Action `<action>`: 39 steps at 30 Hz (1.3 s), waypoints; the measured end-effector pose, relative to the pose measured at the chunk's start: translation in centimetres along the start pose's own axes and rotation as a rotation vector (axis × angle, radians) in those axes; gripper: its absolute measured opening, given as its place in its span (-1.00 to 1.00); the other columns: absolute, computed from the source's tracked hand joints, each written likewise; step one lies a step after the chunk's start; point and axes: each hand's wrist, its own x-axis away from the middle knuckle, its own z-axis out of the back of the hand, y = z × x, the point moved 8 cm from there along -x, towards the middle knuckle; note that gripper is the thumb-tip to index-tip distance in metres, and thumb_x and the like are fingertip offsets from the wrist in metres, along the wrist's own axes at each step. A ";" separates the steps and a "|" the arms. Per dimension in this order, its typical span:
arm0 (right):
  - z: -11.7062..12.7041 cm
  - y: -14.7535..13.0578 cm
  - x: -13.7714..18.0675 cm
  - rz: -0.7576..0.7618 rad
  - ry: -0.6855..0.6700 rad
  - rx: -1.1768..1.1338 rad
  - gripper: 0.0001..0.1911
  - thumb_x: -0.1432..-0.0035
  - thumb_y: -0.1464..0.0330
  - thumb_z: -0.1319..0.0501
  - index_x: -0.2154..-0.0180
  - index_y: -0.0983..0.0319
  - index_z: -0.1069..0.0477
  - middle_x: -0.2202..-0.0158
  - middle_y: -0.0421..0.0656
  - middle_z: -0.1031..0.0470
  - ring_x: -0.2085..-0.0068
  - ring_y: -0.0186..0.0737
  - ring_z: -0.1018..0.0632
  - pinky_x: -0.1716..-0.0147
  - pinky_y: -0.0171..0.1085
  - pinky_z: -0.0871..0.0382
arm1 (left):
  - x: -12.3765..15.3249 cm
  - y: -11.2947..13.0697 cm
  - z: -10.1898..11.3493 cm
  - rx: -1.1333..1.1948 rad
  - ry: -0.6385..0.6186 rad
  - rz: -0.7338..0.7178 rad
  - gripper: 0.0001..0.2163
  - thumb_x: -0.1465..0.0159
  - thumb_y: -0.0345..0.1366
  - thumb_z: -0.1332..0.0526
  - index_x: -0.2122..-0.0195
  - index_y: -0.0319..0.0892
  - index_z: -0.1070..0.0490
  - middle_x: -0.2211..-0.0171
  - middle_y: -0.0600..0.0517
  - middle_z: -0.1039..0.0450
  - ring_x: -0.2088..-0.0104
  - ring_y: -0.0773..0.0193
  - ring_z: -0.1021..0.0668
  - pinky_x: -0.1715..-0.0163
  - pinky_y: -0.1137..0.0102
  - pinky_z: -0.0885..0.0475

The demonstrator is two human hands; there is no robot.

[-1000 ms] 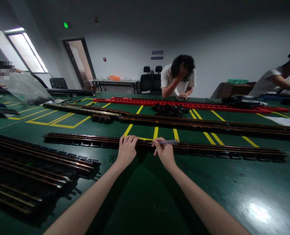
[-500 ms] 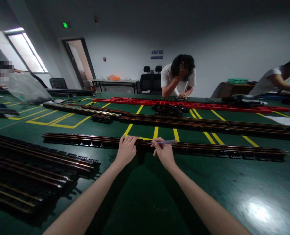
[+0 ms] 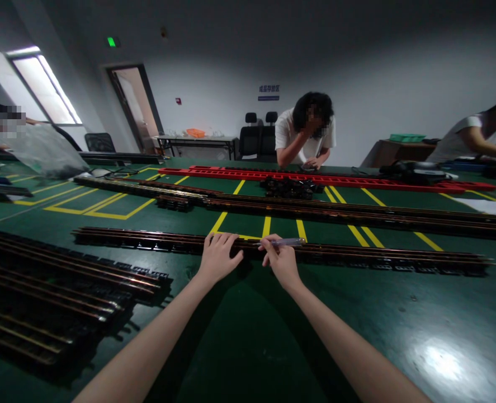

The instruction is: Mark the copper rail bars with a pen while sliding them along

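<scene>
A long dark rail assembly with copper strips lies across the green table in front of me. My left hand rests on its near edge, fingers curled over the top and thumb out to the right. My right hand is just to the right, pinching a clear pen that lies level above the rail, its tip pointing left toward my fingers. Both hands touch the same rail, a few centimetres apart.
A stack of similar rails lies at my near left. More long rails and a red rail cross the table farther back, with a pile of black parts. One person leans on the far side, another works at the right.
My left thumb has spread out to the right along the rail. The pen and my right hand have barely shifted.
</scene>
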 end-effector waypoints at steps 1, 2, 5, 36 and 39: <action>0.0 0.0 0.0 0.002 0.004 -0.001 -0.67 -0.22 0.10 -0.08 0.35 0.23 -0.35 0.43 -0.16 -0.50 0.66 -0.39 -0.45 0.73 -0.42 -0.24 | 0.0 0.0 0.0 -0.005 0.003 -0.001 -0.69 -0.22 -0.17 -0.11 0.05 -0.13 -0.39 0.08 -0.04 -0.48 0.03 0.07 -0.44 -0.06 0.12 -0.16; 0.1 0.1 0.0 0.003 0.009 -0.002 -0.66 -0.22 0.09 -0.08 0.36 0.23 -0.35 0.43 -0.17 -0.50 0.67 -0.40 -0.45 0.73 -0.42 -0.24 | 0.0 0.0 0.0 -0.012 0.005 0.000 -0.70 -0.22 -0.17 -0.11 0.05 -0.13 -0.39 0.08 -0.04 -0.48 0.03 0.07 -0.44 -0.05 0.12 -0.17; 0.2 0.2 -0.1 0.004 0.025 0.002 -0.66 -0.21 0.08 -0.08 0.37 0.23 -0.34 0.44 -0.17 -0.50 0.69 -0.40 -0.44 0.73 -0.42 -0.23 | -0.1 0.1 0.0 -0.031 0.005 0.003 -0.70 -0.23 -0.15 -0.13 0.07 -0.14 -0.40 0.09 -0.04 -0.49 0.04 0.06 -0.44 -0.03 0.13 -0.18; 0.1 -0.3 0.1 0.019 0.026 0.027 -0.63 -0.21 0.07 -0.07 0.39 0.23 -0.35 0.45 -0.17 -0.50 0.67 -0.38 -0.46 0.72 -0.41 -0.29 | 0.1 0.8 0.2 -0.051 0.021 -0.056 -0.63 -0.21 -0.50 0.02 0.01 -0.12 -0.37 0.04 -0.04 -0.46 -0.01 0.09 -0.41 -0.11 0.11 -0.11; 0.0 -0.3 0.1 0.019 0.037 0.029 -0.63 -0.21 0.07 -0.07 0.39 0.23 -0.36 0.45 -0.16 -0.50 0.67 -0.39 -0.45 0.72 -0.41 -0.29 | 0.1 0.8 0.2 -0.053 0.012 -0.049 -0.59 -0.18 -0.54 0.03 0.01 -0.12 -0.37 0.04 -0.04 -0.46 -0.01 0.09 -0.41 -0.11 0.12 -0.11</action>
